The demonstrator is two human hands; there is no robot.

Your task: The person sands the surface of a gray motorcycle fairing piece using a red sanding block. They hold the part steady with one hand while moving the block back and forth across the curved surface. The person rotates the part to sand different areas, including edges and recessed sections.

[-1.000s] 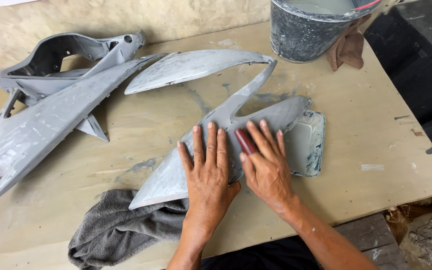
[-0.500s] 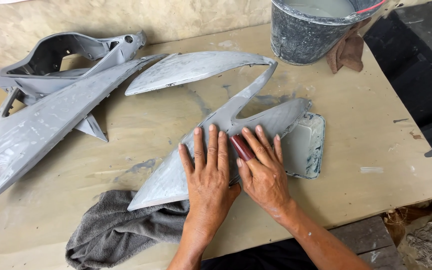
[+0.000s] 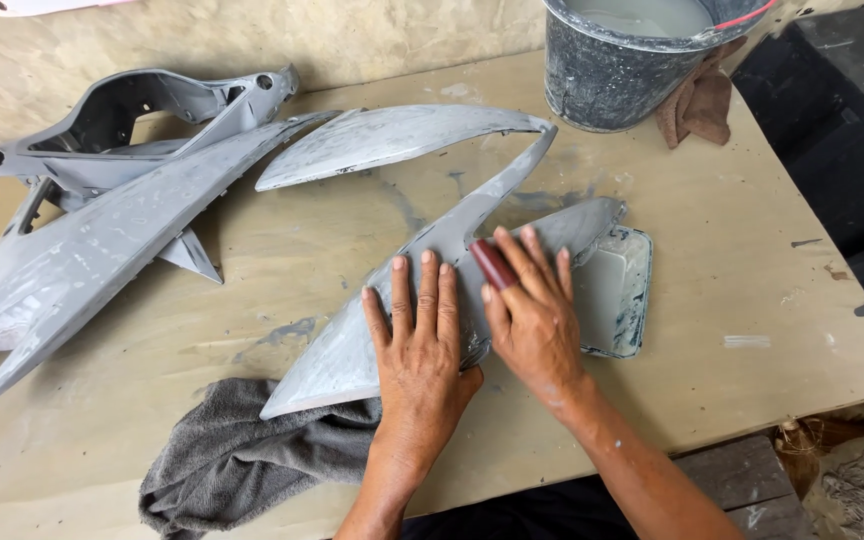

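- Left side: long pointed grey primed plastic fairing panel (image 3: 102,265), matte, scuffed with pale sanding marks; its tip is cut off at the left edge.
- Behind it: grey plastic frame-like body part (image 3: 122,120) with open cut-outs and round holes, partly hidden by the long panel.
- Front left: crumpled dark grey terry towel (image 3: 227,460), soft and folded, tucked under the lower tip of the middle panel.
- Centre: curved grey primed plastic body panel (image 3: 432,230), two-pronged, smooth and dusty, lying on the tan plywood table (image 3: 752,250), which has grey smears.
- Grey plastic parts counted: three.
- Left hand (image 3: 422,350) flat on the lower half of that panel, fingers spread and straight, holding nothing, only pressing down.
- Right hand (image 3: 532,310) flat on the panel just beside the left; fingers together over a small dark red block or sheet (image 3: 492,262), mostly hidden, kind hard to make out.
- Right of the hands: shallow rectangular pale grey tray (image 3: 622,300) with stained rim, part under the panel edge.
- Back right: one dented dark metal bucket (image 3: 602,80) holding cloudy liquid, top cut off; brown rag (image 3: 697,105) draped beside it.
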